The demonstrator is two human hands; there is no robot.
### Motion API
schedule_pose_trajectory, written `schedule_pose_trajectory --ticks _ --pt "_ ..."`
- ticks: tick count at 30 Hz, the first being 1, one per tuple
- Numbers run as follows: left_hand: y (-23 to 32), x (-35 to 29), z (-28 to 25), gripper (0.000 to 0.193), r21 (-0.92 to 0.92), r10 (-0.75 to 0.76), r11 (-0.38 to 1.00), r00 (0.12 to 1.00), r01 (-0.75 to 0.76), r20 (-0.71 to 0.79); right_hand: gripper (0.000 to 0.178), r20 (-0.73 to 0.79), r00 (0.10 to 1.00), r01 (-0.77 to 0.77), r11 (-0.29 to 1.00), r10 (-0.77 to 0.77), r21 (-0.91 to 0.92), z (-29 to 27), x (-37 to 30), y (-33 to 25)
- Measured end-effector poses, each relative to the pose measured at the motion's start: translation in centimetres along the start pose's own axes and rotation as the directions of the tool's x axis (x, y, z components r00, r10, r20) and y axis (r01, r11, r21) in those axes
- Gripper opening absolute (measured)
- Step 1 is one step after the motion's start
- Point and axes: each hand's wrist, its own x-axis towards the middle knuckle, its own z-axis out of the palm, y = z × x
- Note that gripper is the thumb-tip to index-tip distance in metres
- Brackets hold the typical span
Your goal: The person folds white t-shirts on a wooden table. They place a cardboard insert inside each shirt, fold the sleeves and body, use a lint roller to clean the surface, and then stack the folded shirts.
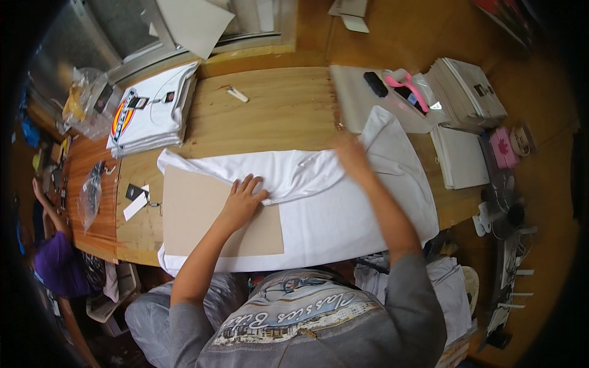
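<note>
A white T-shirt (343, 227) lies spread across the table in front of me, its far side folded over in loose wrinkles. On its left part rests a flat beige cardboard sheet (196, 214), with the shirt's far fold lapping over the sheet's upper edge. My left hand (245, 195) presses down where fold and cardboard meet, fingers spread. My right hand (353, 158) is at the far right of the fold, beside the sleeve; motion blurs its fingers, so their grip on the cloth cannot be made out.
A stack of folded white shirts (159, 104) stands at the back left. Black and white tags (136, 202) and a plastic bag (92, 193) lie left. At the back right are a pink-handled tool (408, 86), a black brush (375, 84) and stacked cardboard (463, 92). Another person (58, 260) sits far left.
</note>
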Motion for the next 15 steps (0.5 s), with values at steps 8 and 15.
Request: schedule_pose_trajectory --ticks 8,15 --pt "0.6 0.1 0.4 0.033 -0.156 -0.055 0.987 0.998 0.051 -0.022 0.027 -0.110 0.981 -0.188 0.906 0.157 -0.380 -7.0 1.5 14.5" --pt "1.1 -0.6 0.9 0.024 -0.255 -0.113 0.963 0.988 0.084 -0.102 0.022 -0.481 0.774 -0.580 0.765 0.411 -0.279 -12.1 -15.6 11.5"
